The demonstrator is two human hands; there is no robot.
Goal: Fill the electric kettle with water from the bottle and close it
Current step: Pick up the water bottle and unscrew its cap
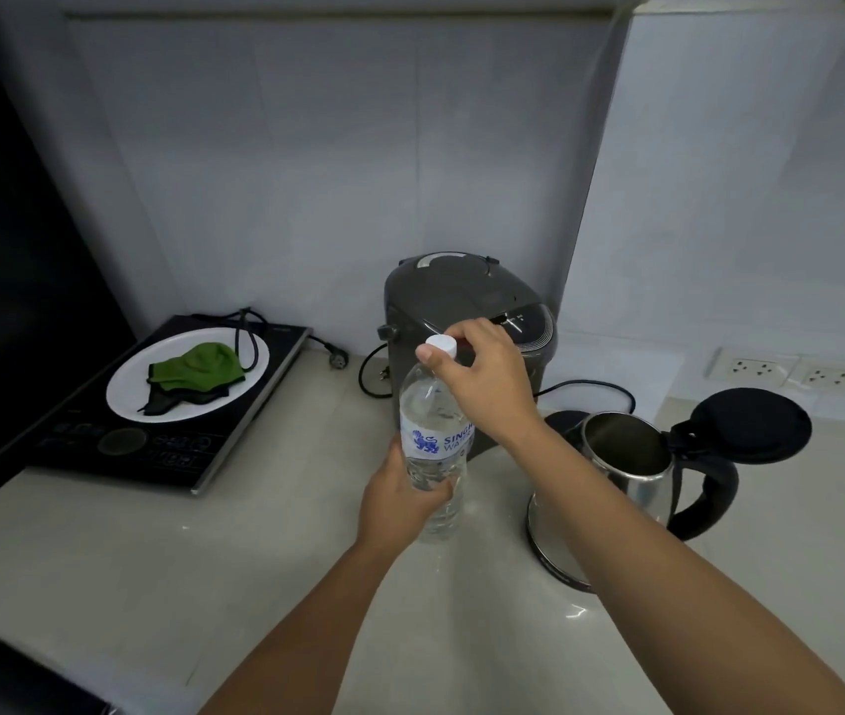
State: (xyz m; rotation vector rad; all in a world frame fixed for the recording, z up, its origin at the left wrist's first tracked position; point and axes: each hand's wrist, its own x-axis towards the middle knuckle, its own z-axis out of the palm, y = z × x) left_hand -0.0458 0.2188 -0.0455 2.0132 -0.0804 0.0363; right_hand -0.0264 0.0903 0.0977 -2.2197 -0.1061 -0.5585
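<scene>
Currently the task is sitting at an early step: nothing is being poured yet. The stainless electric kettle (pixel 616 472) is standing on the counter (pixel 203 559) toward its right side, well forward of the back wall, with its black lid (pixel 753 425) hinged fully open and the interior showing; no water level is discernible inside. So opening the kettle is done.

The water bottle (pixel 433 446) is standing upright near the middle of the counter, just left of the kettle and in front of the grey thermo pot (pixel 461 312). The left hand (pixel 399 508) is wrapping its fingers closed around the lower body of the bottle, steadying it. The right hand (pixel 482 374) is pinching the white cap (pixel 441 347) between thumb and fingertips; the cap is sitting on the neck, and whether it is already loosened cannot be told.

Judgement: 1 step done (lid open), 1 in hand (uncapping). Remaining: removing the cap, tilting the bottle over the kettle mouth, pouring, then shutting the lid.

At the back left corner, an induction hob (pixel 162 446) is carrying a white plate (pixel 126 394) with a green cloth (pixel 203 369); not involved.
</scene>
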